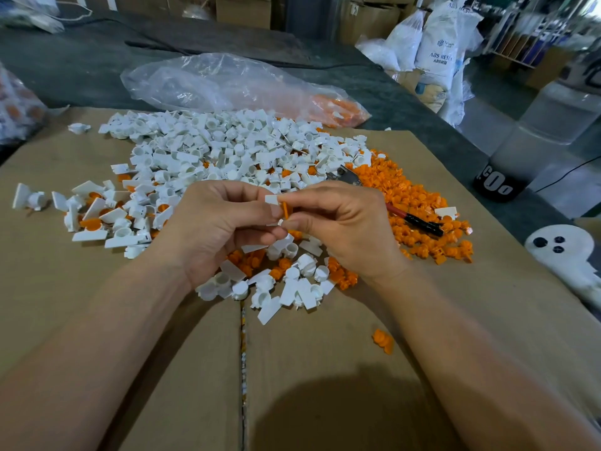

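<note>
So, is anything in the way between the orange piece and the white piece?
Nothing visible. The left hand holds the white piece, and the right hand pinches the orange piece right against it, with no loose part between them. The joint itself is hidden.

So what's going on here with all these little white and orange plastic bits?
A person is joining small plastic parts over a cardboard sheet. The left hand pinches a white piece; the right hand holds an orange piece against it. Loose white parts and orange parts lie heaped behind, a red-handled tool resting on the orange ones.
</note>
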